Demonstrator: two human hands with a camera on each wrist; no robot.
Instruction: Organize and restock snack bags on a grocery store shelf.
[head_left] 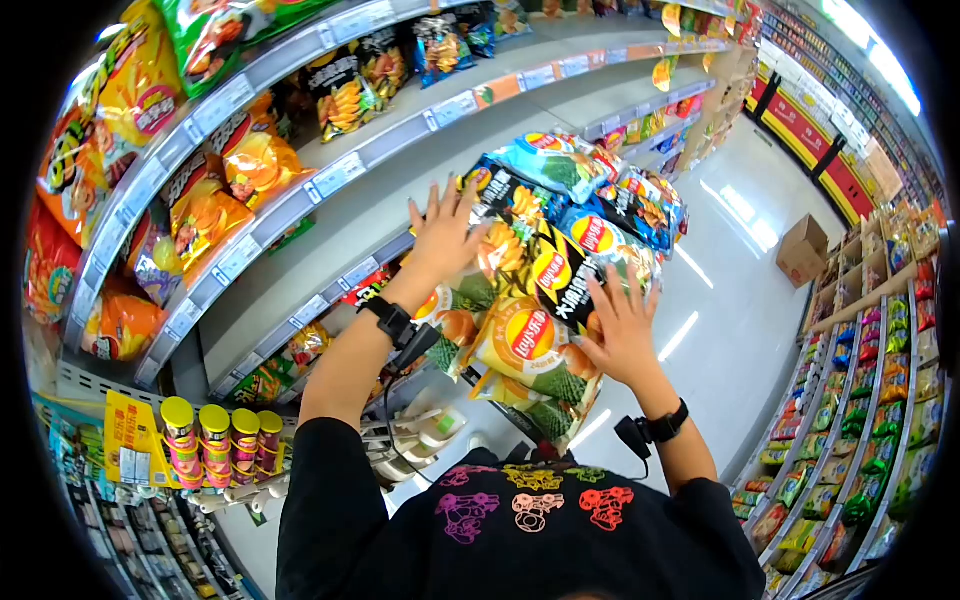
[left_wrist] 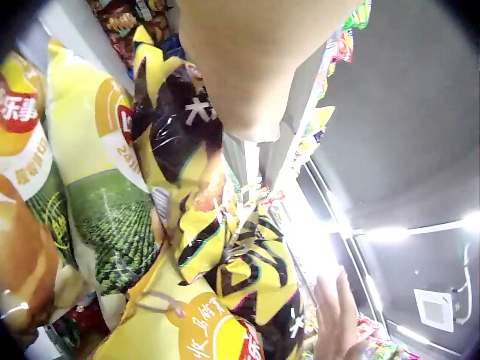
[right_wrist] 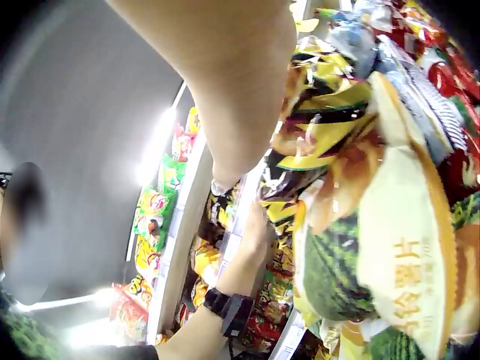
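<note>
A heap of chip bags fills the middle of the head view, with a black and yellow bag point(head_left: 560, 275) between the hands and a pale yellow bag point(head_left: 525, 340) nearer the body. My left hand point(head_left: 445, 235), fingers spread, touches the bags' left side. On the right side, my right hand point(head_left: 625, 325) rests on the black bag's edge with spread fingers. Blue bags point(head_left: 550, 165) lie at the far end. In the left wrist view, a yellow bag point(left_wrist: 97, 172) stands beside a black and yellow one point(left_wrist: 180, 127). What holds the heap from below is mostly hidden.
Shelves point(head_left: 350, 170) with chip bags run along the left. Capped cans point(head_left: 215, 445) stand at lower left. A cardboard box point(head_left: 803, 250) sits on the aisle floor point(head_left: 715, 260) at right, near slanted racks of snacks point(head_left: 860, 400).
</note>
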